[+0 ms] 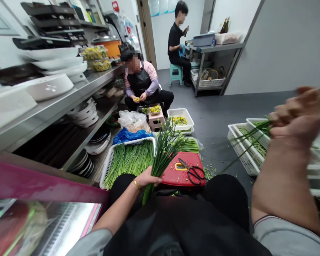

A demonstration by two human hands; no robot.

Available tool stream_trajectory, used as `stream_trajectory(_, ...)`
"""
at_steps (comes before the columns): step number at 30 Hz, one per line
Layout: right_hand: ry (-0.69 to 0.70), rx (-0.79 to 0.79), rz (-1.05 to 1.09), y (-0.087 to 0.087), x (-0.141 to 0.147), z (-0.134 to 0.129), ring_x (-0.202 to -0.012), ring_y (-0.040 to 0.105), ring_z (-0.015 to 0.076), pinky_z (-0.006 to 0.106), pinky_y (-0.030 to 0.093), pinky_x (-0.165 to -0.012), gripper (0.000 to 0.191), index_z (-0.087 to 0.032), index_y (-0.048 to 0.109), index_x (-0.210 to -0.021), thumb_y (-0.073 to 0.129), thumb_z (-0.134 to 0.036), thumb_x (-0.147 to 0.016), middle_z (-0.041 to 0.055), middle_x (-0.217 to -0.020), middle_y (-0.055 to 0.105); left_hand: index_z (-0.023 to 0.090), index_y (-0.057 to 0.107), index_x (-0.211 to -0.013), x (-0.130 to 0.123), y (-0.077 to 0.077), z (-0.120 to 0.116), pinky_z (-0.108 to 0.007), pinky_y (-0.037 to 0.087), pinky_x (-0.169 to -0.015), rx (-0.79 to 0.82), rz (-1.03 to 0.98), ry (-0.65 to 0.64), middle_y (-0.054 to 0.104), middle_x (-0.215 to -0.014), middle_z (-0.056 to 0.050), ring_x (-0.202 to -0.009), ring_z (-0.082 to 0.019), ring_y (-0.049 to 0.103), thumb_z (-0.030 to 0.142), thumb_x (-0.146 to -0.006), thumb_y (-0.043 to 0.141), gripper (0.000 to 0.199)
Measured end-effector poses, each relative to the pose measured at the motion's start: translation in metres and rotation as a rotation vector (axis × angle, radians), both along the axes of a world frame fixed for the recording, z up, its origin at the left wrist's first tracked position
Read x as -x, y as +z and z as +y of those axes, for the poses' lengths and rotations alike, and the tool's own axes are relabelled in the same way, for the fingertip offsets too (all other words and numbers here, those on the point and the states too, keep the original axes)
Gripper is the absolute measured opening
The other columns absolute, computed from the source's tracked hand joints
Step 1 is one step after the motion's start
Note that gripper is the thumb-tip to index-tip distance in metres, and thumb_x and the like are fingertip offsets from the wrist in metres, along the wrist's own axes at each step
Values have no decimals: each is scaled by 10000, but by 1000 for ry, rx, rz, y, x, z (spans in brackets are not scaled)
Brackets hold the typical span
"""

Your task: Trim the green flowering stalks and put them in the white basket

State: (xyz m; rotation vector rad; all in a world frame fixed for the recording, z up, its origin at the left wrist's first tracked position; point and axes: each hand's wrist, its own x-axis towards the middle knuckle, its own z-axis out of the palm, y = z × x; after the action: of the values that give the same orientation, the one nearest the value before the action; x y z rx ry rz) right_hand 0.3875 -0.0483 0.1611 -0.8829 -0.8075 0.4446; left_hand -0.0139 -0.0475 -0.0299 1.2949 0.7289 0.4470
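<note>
My left hand (149, 177) is wrapped round a bunch of green flower-budded stems (165, 149), held upright above my lap. Raised at the far right, my right hand (298, 113) is blurred; its fingers are closed round a few long green stems (245, 137) that trail out to the left. A red stool (173, 176) in front of me carries black-handled scissors (194, 174). Left of the bunch, a white basket (104, 174) holds many cut green stems lying side by side.
White baskets (242, 161) with green pieces stand at the right. A person (142, 78) sits ahead holding yellow flowers, near a white tray (190, 119). Another person (176, 42) sits by a metal table (216, 48). Steel shelves (90, 87) with dishes line the left.
</note>
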Motion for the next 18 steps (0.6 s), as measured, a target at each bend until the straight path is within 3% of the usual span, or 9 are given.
stream_trajectory(2,170,140,-19,-13,45,12,-326,171,33,245,35,-367,346,-213,620,-642,810,-468,-507,-102,-403,258,103,595,-763,-2,1,-2,-200,346,-443,2,3,-9,540,-471,31,-411,-81,463,387,-581,797,393)
stream_trajectory(5,501,392,-120,-41,102,28,-332,175,27,232,61,-367,430,-147,650,-680,787,-524,-527,-114,-381,243,101,600,-774,-5,1,-5,-200,350,-453,-10,17,-34,547,-472,27,-414,-81,468,397,-585,797,403)
stream_trajectory(8,669,467,-213,-64,136,38,-368,178,21,229,88,-394,444,-148,585,-626,746,-560,-581,-111,-408,245,98,601,-759,-8,0,-7,-203,354,-459,-31,35,-84,549,-467,20,-418,-84,473,415,-607,786,397)
stream_trajectory(13,540,432,-310,-68,147,40,-425,243,34,236,160,-432,524,-175,444,-465,722,-603,-582,-76,-434,299,104,586,-702,-9,0,-9,-203,366,-463,-60,59,-106,543,-477,18,-432,-82,473,424,-627,773,379)
stream_trajectory(18,326,281,-313,-43,134,33,-410,237,44,236,169,-431,455,-157,610,-571,717,-593,-647,-79,-419,293,117,554,-623,-9,6,-6,-203,376,-466,-83,44,-83,529,-483,21,-438,-78,468,435,-614,780,390)
